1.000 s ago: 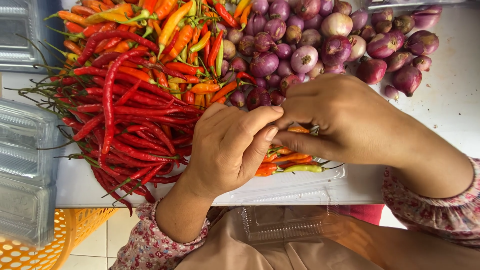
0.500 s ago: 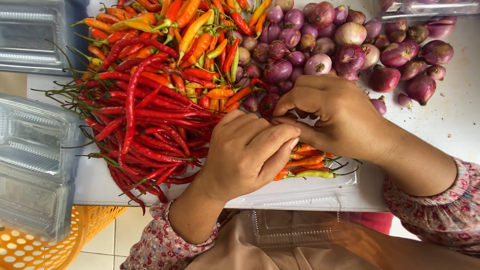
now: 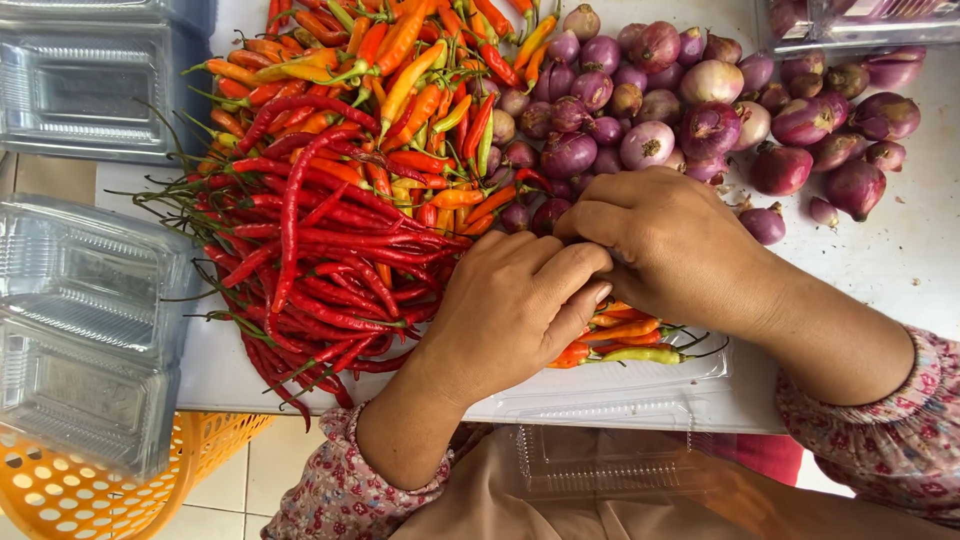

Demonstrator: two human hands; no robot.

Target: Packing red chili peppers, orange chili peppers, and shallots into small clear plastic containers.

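Clear plastic lies nearest us: a shallow tray [image 3: 640, 385] at the table's front edge, its open lid [image 3: 600, 455] hanging over our lap. On the tray rest a few small chillies [image 3: 620, 340], orange, red and one green, stems pointing right. Both hands hover just above them, pressed together. Our left hand [image 3: 515, 305] has its fingers curled inward, the knuckles touching our right hand [image 3: 665, 245], whose fingers also fold down; we cannot tell what, if anything, is pinched between them, since the fingertips are hidden. Flowered sleeves [image 3: 880, 440] cover both wrists. To the left an orange basket [image 3: 80, 490] sits below the table, and stacked clear boxes [image 3: 85, 320] stand beside the heap. Beyond our left hand spreads a pile of long red chillies [image 3: 310, 250] on the white table [image 3: 910, 260], with orange and yellow ones [image 3: 400, 70] farther back. Beyond our right hand lie purple shallots [image 3: 700, 100], and another clear box [image 3: 860, 20] sits at the far right corner.
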